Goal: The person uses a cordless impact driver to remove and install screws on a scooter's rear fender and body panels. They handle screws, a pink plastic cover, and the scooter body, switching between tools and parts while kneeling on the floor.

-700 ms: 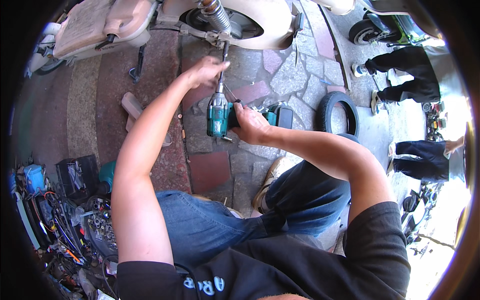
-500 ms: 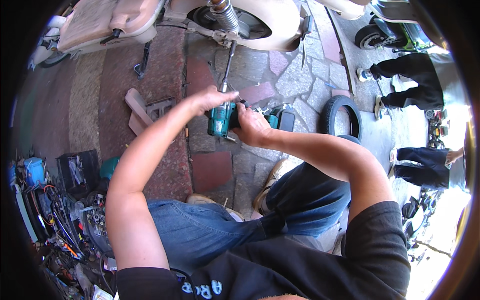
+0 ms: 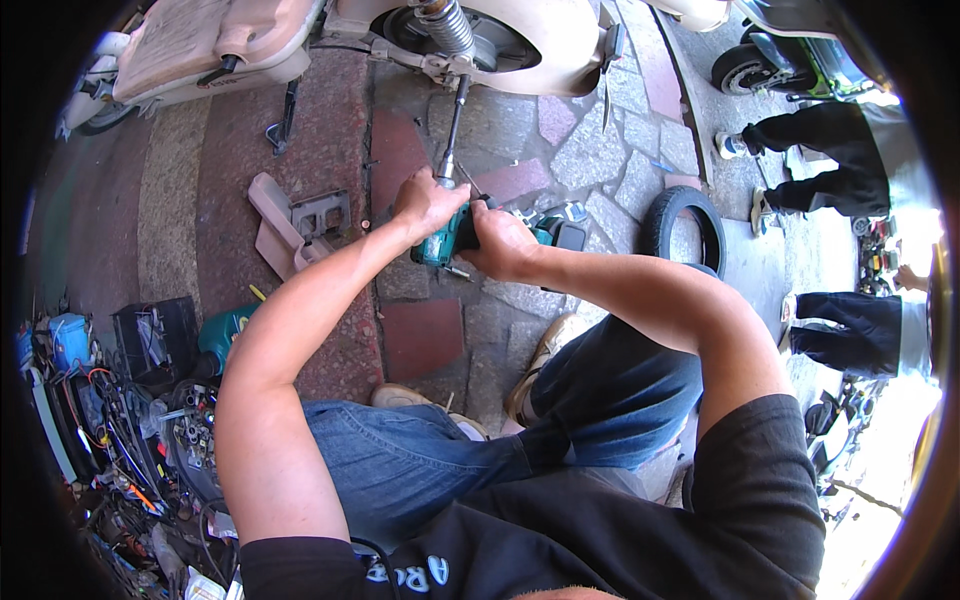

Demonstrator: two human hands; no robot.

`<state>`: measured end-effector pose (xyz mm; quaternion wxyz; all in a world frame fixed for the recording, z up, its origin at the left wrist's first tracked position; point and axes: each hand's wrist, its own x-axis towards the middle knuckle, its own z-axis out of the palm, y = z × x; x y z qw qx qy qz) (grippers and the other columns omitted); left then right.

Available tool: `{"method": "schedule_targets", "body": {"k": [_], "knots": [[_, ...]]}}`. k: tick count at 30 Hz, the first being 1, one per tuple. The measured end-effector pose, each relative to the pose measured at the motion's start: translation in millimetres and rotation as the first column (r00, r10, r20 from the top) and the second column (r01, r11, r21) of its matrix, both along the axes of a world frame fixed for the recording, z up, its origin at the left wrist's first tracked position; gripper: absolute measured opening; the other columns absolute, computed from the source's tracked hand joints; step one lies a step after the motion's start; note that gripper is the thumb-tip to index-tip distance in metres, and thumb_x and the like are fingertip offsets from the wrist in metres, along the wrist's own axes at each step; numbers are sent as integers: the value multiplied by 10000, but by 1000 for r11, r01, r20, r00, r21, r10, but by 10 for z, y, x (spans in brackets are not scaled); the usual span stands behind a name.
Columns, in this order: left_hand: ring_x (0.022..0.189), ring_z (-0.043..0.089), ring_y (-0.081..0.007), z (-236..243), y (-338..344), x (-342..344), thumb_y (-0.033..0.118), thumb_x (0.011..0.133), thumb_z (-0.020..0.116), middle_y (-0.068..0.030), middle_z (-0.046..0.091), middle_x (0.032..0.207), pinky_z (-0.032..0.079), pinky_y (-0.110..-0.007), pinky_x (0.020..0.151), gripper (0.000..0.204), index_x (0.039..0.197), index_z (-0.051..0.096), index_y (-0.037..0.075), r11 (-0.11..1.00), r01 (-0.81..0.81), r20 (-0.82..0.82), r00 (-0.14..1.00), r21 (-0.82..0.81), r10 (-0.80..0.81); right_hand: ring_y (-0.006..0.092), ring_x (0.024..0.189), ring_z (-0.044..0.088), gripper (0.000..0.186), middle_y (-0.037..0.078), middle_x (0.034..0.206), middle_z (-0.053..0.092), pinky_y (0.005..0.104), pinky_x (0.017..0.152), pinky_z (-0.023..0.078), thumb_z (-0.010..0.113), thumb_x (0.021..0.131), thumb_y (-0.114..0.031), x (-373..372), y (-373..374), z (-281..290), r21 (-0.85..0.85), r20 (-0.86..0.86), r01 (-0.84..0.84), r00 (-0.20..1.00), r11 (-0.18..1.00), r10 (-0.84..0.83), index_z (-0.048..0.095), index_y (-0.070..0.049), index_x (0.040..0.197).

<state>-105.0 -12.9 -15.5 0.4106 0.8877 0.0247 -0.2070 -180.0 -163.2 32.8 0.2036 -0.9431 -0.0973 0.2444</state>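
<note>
- At far left, a blue tub (image 3: 69, 342) stands beside a heap of parts (image 3: 135, 450), metal bits and cables jumbled together.
- Next to it is a black box (image 3: 157, 335), then a teal object (image 3: 222, 338), partly hidden by the person's left forearm.
- Across the top, a pale scooter (image 3: 350, 22) reaches from the left edge past the centre, its coil spring (image 3: 445, 30) and one wheel (image 3: 505, 45) showing.
- Below it, a beige panel (image 3: 278, 228) lies on the paving.
- At the centre, the left hand (image 3: 428, 207) is partly closed over the front of a teal driver (image 3: 440, 245); some fingertips are hidden.
- From the driver's nose a long metal bar (image 3: 458, 125) runs up to the scooter, at the foot of the spring; whether it sits on a bolt cannot be told.
- Just right, the right hand (image 3: 505, 243) is curled round the driver's handle.
- Farther right, a loose black tyre (image 3: 656, 225) lies on the ground.
- At far right are two bystanders' dark-trousered legs (image 3: 815, 165), and a green motorbike (image 3: 828, 62) above.
</note>
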Motion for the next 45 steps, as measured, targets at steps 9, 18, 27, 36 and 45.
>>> {"method": "schedule_targets", "body": {"k": [9, 18, 27, 36, 45], "knots": [[930, 706, -340, 6, 19, -8, 407, 752, 769, -250, 717, 949, 532, -415, 801, 513, 977, 674, -44, 1000, -9, 56, 998, -10, 9, 425, 966, 666, 525, 270, 973, 678, 480, 828, 531, 799, 787, -305, 8, 40, -20, -5, 12, 5, 1000, 1000, -5, 558, 66, 1069], [984, 696, -375, 3, 57, -24, 449, 740, 774, -289, 702, 996, 530, -422, 836, 599, 1014, 664, -72, 1000, 6, 63, 998, 19, -7, 400, 974, 681, 587, 249, 991, 688, 458, 818, 555, 789, 806, -313, 7, 81, 64, -42, -34, 13, 999, 999, -14, 518, 68, 1161], [614, 662, -165, 45, -125, 446, 477, 911, 695, -97, 689, 775, 519, -300, 551, 478, 976, 638, 7, 939, 8, -65, 997, -343, -32, 407, 980, 684, 654, 261, 991, 692, 458, 824, 561, 803, 804, -283, -33, 54, 141, -94, -15, -26, 1000, 995, 25, 473, 90, 1228], [535, 664, -226, 102, -104, 769, 338, 1006, 588, -137, 659, 766, 522, -314, 465, 317, 1082, 598, 30, 728, -290, -294, 947, -621, 128, 451, 960, 655, 613, 275, 939, 671, 496, 821, 532, 816, 781, -233, -244, 116, 189, -28, -131, -100, 987, 995, 96, 454, 50, 1186], [524, 665, -236, -171, -62, 870, 178, 1001, 555, -149, 673, 768, 504, -326, 448, 238, 949, 615, -47, 722, -361, -323, 925, -591, 198, 441, 968, 656, 625, 262, 953, 672, 496, 825, 533, 819, 783, -250, -259, 129, 200, -41, -140, -171, 977, 984, 163, 464, 43, 1204]]}}
